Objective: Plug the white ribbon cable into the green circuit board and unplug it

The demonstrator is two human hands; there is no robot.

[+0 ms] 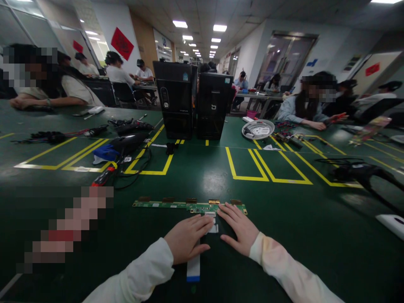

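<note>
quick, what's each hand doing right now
Left hand: open, flat on the white ribbon cable.
Right hand: open, palm down, fingertips at the green circuit board.

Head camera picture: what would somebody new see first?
First come the left hand and right hand, lying flat and open on the green table, right up by a long thin circuit board. A white ribbon cable runs under the left hand. Further back, mid-table, stand two black computer towers, with yellow tape boxes marked in front of them.
</note>
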